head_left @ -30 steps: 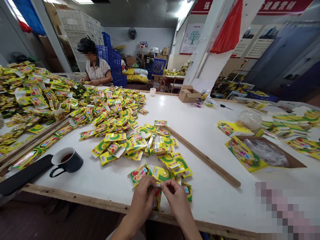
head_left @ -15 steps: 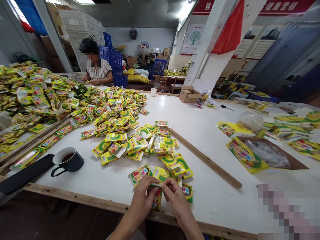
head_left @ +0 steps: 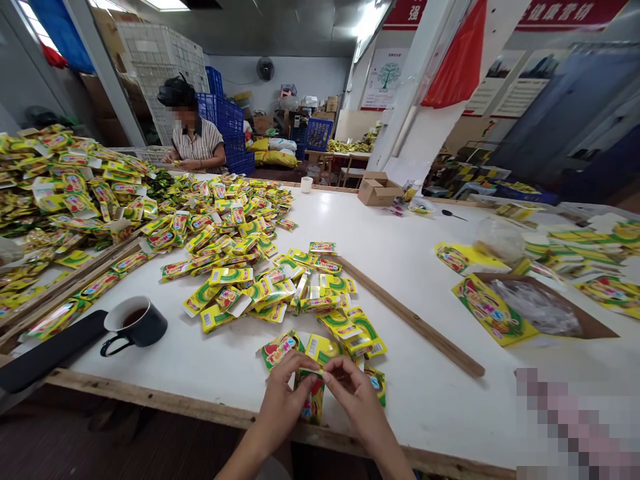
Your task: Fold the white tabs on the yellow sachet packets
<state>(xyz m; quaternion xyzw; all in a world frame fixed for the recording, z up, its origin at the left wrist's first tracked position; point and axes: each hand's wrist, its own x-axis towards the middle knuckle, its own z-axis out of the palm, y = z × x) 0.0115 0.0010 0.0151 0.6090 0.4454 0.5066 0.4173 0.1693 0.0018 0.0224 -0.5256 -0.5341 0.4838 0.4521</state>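
A small yellow-and-green printed carton (head_left: 313, 405) stands at the table's front edge, partly covered by my fingers. My left hand (head_left: 289, 393) grips it at the upper left, thumb and fingers closed on its top end. From the other side, my right hand (head_left: 353, 395) pinches at the same top end. The fingertips of both hands nearly meet there, hiding the flap. Just beyond lie more of these cartons, one with a watermelon print (head_left: 281, 349) and a yellow one with a barcode (head_left: 324, 348). Another carton (head_left: 376, 383) shows behind my right hand.
A heap of cartons (head_left: 240, 233) spreads over the left and middle. A wooden strip (head_left: 410, 317) lies right of it. A dark mug of drink (head_left: 145, 327) stands near the left edge. An open printed box (head_left: 495, 313) is at right. Across the table sits a co-worker (head_left: 197, 143).
My right hand has shifted slightly, its thumb and fingers now closer against the carton's top end. My left hand stays nearly in place.
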